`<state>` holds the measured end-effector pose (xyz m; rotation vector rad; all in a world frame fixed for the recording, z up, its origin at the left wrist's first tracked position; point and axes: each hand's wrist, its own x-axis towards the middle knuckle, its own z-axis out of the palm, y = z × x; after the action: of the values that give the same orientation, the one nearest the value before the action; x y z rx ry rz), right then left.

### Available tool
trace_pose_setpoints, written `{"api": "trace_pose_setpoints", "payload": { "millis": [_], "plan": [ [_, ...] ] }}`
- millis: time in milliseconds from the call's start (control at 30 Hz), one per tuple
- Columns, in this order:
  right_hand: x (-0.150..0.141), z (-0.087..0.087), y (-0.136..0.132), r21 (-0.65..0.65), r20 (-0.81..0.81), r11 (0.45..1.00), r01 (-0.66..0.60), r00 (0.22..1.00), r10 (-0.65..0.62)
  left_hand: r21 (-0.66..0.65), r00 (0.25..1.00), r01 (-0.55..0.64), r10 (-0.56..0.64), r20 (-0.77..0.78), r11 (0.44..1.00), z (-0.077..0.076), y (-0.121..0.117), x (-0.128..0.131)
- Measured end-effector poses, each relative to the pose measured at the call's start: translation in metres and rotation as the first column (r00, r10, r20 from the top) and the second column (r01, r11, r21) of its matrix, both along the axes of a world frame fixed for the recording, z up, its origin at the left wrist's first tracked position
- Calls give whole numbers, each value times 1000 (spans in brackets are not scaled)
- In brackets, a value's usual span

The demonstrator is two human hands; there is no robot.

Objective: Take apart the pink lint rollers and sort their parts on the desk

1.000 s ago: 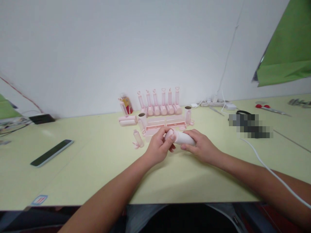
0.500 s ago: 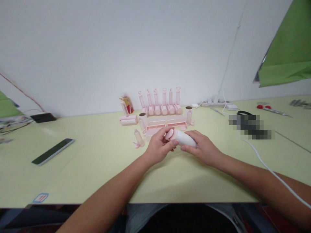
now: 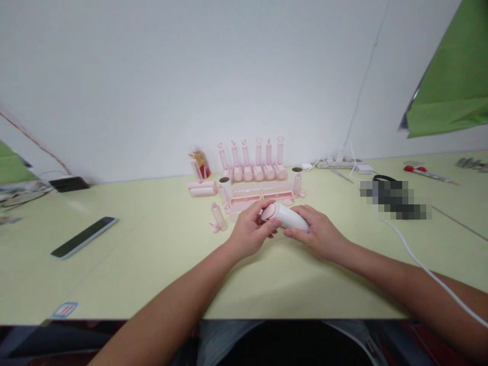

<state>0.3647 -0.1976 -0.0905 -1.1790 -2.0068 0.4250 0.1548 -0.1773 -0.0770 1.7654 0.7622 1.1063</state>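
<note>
Both my hands hold a pale pink roller cylinder (image 3: pixel 290 217) just above the yellow-green table (image 3: pixel 152 254). My right hand (image 3: pixel 318 231) wraps its body from the right. My left hand (image 3: pixel 249 229) pinches the pink round cap at its left end. Behind my hands lie pink tray-like cases (image 3: pixel 261 194) and loose pink rollers (image 3: pixel 218 216). A row of several upright pink handles (image 3: pixel 251 161) stands near the wall.
A phone (image 3: pixel 84 237) lies at the left. A white cable (image 3: pixel 427 269) runs over my right forearm. A power strip (image 3: pixel 337 163) and red-handled scissors (image 3: pixel 427 172) are at the back right. A green cloth (image 3: pixel 450 81) hangs at the upper right.
My hands have stayed in nearly the same place. The cap end of the cylinder has turned slightly under my left fingers.
</note>
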Motion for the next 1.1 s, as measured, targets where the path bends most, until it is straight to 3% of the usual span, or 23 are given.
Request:
{"api": "trace_pose_setpoints", "payload": {
  "millis": [233,400,500,600,700,833,900,967,1100],
  "plan": [
    [0,-1,1,-34,-44,999,-1,999,-1,-21,1000,-5,5,1,1000,-2,2,1],
    [0,-4,4,-165,-201,986,-30,980,-4,-9,1000,-30,30,3,1000,-2,3,1],
    [2,-6,9,-215,-293,977,-3,954,-61,35,995,-99,100,-15,994,0,5,-2],
    [6,-9,16,-255,-294,965,54,947,-130,165,972,-214,227,-60,963,8,12,-13],
    [11,-14,24,-277,-207,957,89,967,-150,364,903,-389,429,-32,846,21,21,-33],
    [12,-21,27,-353,-223,935,31,968,-117,515,687,-641,724,55,569,44,32,-64],
    [11,-23,27,-373,-262,928,12,958,-117,530,592,-685,806,5,500,54,37,-80],
    [10,-24,25,-373,-286,928,2,951,-117,513,560,-662,816,-146,546,61,42,-93],
    [9,-23,24,-403,-357,915,-32,926,-125,371,581,-446,578,-573,815,65,48,-112]
  ]
}}
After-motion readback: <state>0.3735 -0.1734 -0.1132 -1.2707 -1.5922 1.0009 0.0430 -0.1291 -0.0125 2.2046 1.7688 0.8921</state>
